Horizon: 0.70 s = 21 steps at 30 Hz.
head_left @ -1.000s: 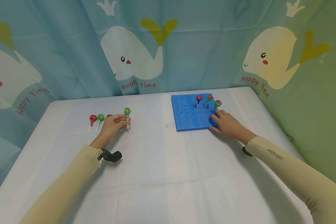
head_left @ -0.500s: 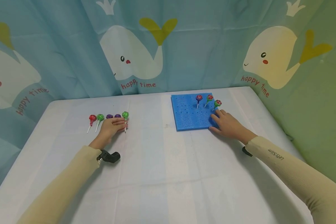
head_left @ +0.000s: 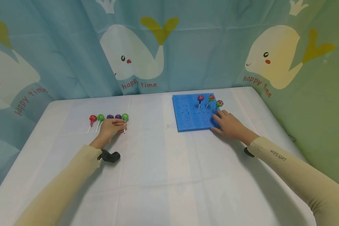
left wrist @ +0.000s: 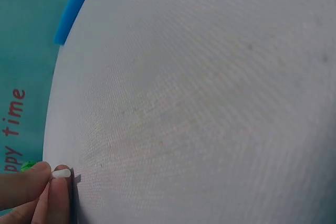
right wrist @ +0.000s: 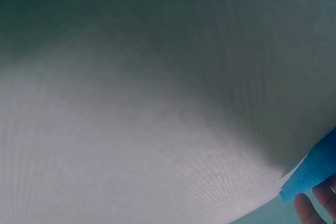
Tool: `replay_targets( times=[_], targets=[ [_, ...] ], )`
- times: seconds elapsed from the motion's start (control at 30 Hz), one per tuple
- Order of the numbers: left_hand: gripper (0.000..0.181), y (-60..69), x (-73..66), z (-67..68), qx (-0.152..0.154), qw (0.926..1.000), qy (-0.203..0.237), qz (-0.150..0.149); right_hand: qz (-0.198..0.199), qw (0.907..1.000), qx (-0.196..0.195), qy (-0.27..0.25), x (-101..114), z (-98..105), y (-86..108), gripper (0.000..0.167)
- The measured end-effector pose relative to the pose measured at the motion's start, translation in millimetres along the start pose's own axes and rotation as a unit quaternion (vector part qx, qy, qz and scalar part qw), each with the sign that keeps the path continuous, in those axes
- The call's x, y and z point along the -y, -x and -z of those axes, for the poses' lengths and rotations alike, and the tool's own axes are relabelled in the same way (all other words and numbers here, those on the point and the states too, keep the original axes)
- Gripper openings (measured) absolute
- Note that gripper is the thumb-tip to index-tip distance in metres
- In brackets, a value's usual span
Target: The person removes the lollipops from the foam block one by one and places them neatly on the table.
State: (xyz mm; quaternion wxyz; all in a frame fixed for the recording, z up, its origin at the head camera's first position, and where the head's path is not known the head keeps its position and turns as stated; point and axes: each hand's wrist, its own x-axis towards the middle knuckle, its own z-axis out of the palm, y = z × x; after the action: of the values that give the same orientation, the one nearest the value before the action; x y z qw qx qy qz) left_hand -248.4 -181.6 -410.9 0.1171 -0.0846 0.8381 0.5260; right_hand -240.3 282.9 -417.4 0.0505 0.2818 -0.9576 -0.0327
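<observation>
My left hand pinches a green lollipop by its white stick, at the right end of a row of lollipops. In the left wrist view the stick's end pokes out between thumb and finger, with a bit of green wrapper behind. Two purple lollipops show just past the fingers, their sticks hidden by the hand. Further left lie a green lollipop and a red lollipop. My right hand rests on the right edge of a blue foam board, fingers spread and fairly straight.
Small holes dot the board. Standing in it towards the back right are a purple-and-red lollipop and two green-and-red lollipops. A white cloth covers the table. Behind it hangs a blue curtain with whale prints.
My left hand has moved slightly left and lowered the green lollipop beside the purple ones, which now show more. The right hand and the board have stayed put.
</observation>
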Motion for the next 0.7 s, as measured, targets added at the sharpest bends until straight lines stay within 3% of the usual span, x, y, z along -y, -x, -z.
replay_targets(
  times=[0.7],
  targets=[
    [0.036,-7.0,-11.8,3.1,-0.009,0.9973,-0.072,0.013,-0.008,0.9998,0.015,-0.006,1.1,1.7,0.0,0.051]
  ],
)
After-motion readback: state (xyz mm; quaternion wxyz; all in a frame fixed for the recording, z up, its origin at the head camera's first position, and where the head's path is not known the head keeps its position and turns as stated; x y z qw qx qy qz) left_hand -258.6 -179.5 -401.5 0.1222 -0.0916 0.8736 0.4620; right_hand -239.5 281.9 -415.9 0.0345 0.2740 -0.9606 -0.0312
